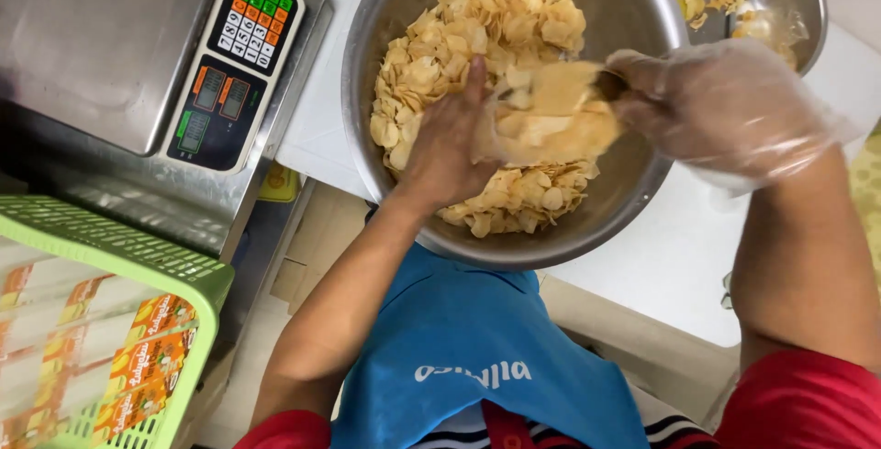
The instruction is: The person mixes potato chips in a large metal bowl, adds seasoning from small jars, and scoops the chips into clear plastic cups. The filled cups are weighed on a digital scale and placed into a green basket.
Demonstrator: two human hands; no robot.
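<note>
the chips [477, 41] fill a big steel bowl [367, 55] on the white desk [670, 256], heaped from about 9 o'clock round to 6 o'clock of the bowl. they look thin, dry and pale yellow: light and brittle, likely to crack under a squeeze, so best lifted in a loose scoop from beneath rather than pinched. a clear bag [551, 119], blurred and part filled with chips, lies at the middle of the bowl; it looks soft and slippery, best held at its open mouth.

the left hand [450, 142] is bare, fingers spread flat and pressed into the chips against the bag's side. the right hand [725, 105], in a loose clear plastic glove, is closed on the bag's edge at 3 o'clock of the bowl.

at 1 o'clock, a second steel bowl [798, 0] holds a few chips and crumpled plastic. at 10 o'clock stands a weighing scale [110, 45] with a steel platform and coloured keypad. at 7 o'clock, a green plastic basket [197, 321] holds packets with orange labels.
</note>
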